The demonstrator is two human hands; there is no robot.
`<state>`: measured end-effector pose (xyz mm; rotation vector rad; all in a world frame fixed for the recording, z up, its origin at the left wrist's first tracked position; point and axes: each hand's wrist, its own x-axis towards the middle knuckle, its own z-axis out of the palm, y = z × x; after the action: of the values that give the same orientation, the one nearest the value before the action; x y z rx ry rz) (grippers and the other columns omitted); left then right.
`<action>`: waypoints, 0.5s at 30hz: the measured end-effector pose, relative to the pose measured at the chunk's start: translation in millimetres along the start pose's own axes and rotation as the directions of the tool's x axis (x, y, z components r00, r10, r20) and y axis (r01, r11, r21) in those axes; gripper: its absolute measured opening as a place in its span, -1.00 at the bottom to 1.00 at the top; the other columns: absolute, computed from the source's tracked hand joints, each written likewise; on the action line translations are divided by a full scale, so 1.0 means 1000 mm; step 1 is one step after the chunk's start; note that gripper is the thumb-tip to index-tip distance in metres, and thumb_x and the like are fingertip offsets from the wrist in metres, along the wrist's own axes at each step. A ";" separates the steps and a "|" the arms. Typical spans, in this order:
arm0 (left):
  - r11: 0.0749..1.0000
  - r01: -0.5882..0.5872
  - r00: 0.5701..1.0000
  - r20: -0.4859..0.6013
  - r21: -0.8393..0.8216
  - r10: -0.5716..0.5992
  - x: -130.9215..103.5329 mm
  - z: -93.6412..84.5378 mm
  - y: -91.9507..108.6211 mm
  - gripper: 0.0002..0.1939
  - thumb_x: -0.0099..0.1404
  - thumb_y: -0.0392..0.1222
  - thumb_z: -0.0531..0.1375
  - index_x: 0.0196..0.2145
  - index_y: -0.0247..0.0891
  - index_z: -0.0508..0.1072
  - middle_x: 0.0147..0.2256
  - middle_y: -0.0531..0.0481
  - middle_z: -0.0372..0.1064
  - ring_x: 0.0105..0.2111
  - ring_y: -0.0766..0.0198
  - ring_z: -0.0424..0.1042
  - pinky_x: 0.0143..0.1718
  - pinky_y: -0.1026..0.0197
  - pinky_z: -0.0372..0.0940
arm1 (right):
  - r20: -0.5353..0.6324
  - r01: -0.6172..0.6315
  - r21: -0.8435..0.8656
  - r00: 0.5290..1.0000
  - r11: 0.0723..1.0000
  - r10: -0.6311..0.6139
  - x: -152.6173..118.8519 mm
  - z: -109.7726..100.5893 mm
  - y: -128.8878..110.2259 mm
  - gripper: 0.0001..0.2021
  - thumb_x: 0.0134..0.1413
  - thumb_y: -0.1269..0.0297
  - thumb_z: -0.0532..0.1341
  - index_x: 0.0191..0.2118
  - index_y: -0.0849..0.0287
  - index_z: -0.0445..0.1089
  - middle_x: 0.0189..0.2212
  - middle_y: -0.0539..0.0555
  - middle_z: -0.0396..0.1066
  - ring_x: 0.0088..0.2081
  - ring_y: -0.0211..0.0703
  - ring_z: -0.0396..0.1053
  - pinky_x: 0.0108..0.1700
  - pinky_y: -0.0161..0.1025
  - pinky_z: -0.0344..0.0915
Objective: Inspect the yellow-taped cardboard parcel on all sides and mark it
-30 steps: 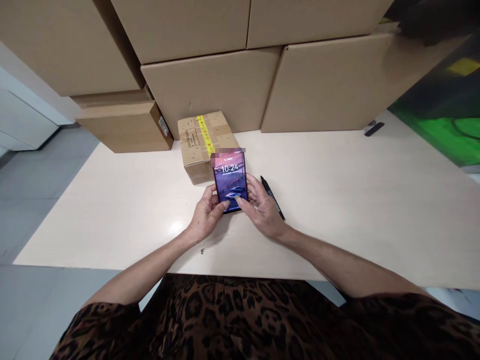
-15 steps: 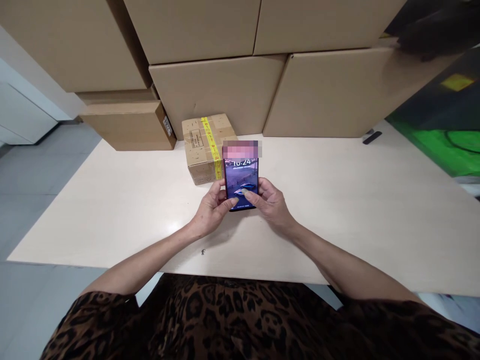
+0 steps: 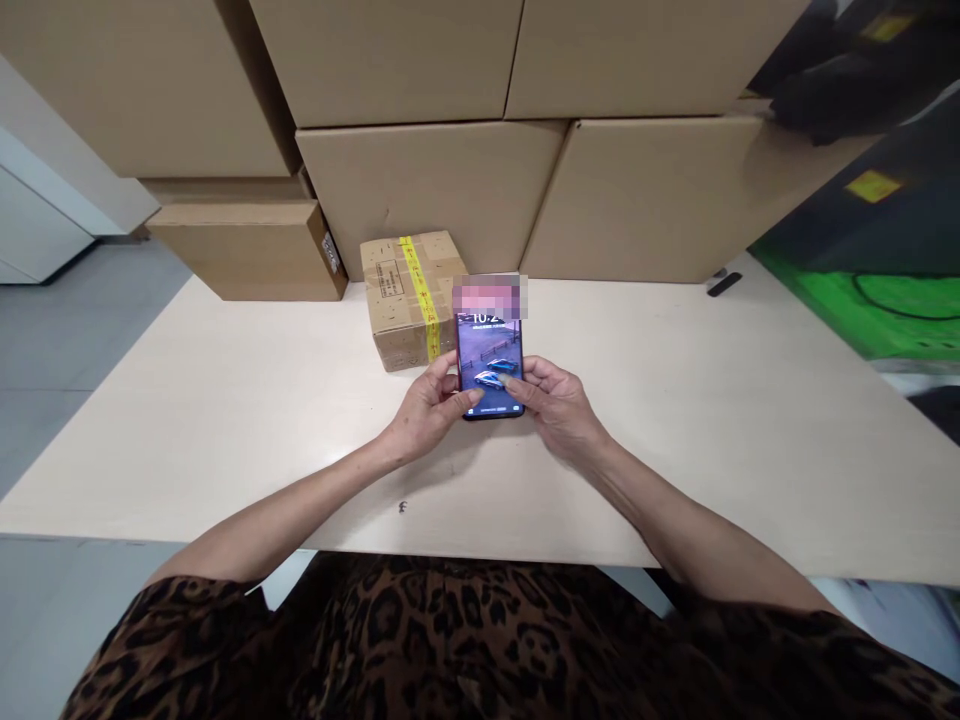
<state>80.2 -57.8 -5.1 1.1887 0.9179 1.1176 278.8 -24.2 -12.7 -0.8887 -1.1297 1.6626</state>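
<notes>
Left hand [image 3: 429,410] and right hand [image 3: 564,408] hold 1 phone [image 3: 487,350], lit, seemingly not yet unlocked; taped box [image 3: 401,312] at phone's far left looks unopened.

Phone [image 3: 487,347] shifted rightward, covering less of box [image 3: 405,295] (black marker now hidden).

From the dark-edged, rectangular lit phone [image 3: 487,365], the widest free way runs toward 3 o'clock over the pale beige, flat bench [image 3: 720,420]; a small black bar-shaped object [image 3: 725,284] stands in it nearer 2. Large plain brown cardboard boxes [image 3: 435,185] wall off 12. At 10, a brown cardboard carton with yellow tape [image 3: 399,312] blocks passage beside the left hand [image 3: 429,410]. Bare forearms [image 3: 690,520] bar 8 and 4; open bench lies between them at 6.
</notes>
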 end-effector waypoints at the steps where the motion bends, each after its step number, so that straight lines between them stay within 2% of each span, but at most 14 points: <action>1: 1.000 0.010 1.000 0.015 0.024 -0.011 0.001 0.001 0.002 -0.19 0.29 0.01 0.47 0.36 -0.30 0.31 -0.15 -0.14 0.64 -0.26 0.14 0.64 -0.18 0.09 0.53 | -0.030 -0.014 0.021 0.999 1.000 0.014 0.001 -0.004 -0.003 -0.53 -0.22 -0.05 0.65 -0.26 0.10 0.58 -0.33 0.02 0.69 -0.35 -0.12 0.62 -0.18 -0.11 0.60; 4: 0.997 0.033 0.998 0.044 0.067 -0.036 -0.001 0.001 0.005 -0.11 0.33 0.01 0.44 0.47 -0.24 0.21 -0.06 -0.19 0.61 -0.26 0.14 0.66 -0.18 0.07 0.57 | -0.174 0.000 0.029 0.985 1.000 0.006 0.009 -0.024 -0.014 -0.49 -0.36 -0.01 0.70 -0.30 0.12 0.58 -0.36 0.02 0.68 -0.40 -0.17 0.58 -0.28 -0.18 0.58; 7: 0.993 0.015 0.998 0.064 0.114 -0.022 -0.009 -0.003 0.006 -0.19 0.40 0.00 0.39 0.47 -0.17 0.20 0.00 -0.20 0.58 -0.22 0.16 0.69 -0.13 0.09 0.60 | -0.330 -0.001 -0.067 0.944 0.998 -0.021 0.022 -0.054 -0.024 -0.48 -0.47 0.00 0.71 -0.40 0.13 0.54 -0.48 0.00 0.61 -0.52 -0.20 0.49 -0.46 -0.20 0.51; 11: 0.984 -0.034 0.998 0.063 0.177 0.023 -0.021 -0.015 0.008 -0.31 0.46 -0.02 0.36 0.43 -0.13 0.27 -0.01 -0.16 0.59 -0.20 0.20 0.69 -0.10 0.14 0.61 | -0.423 -0.046 -0.133 0.906 0.990 -0.015 0.039 -0.092 -0.032 -0.55 -0.33 0.13 0.69 -0.53 0.15 0.41 -0.63 -0.04 0.44 -0.65 -0.31 0.31 -0.65 -0.33 0.28; 15: 0.977 -0.053 0.999 0.007 0.208 0.053 -0.030 -0.027 0.014 -0.36 0.46 -0.02 0.36 0.39 -0.13 0.30 -0.03 -0.13 0.60 -0.19 0.21 0.70 -0.06 0.15 0.62 | -0.481 -0.121 -0.177 0.876 0.977 0.022 0.051 -0.111 -0.034 -0.53 -0.16 0.24 0.64 -0.60 0.14 0.29 -0.71 -0.07 0.33 -0.72 -0.36 0.22 -0.73 -0.39 0.17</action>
<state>44.9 -80.3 4.0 1.3914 1.0264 1.0823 372.0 61.7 -20.1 -1.3987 -0.9331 1.2902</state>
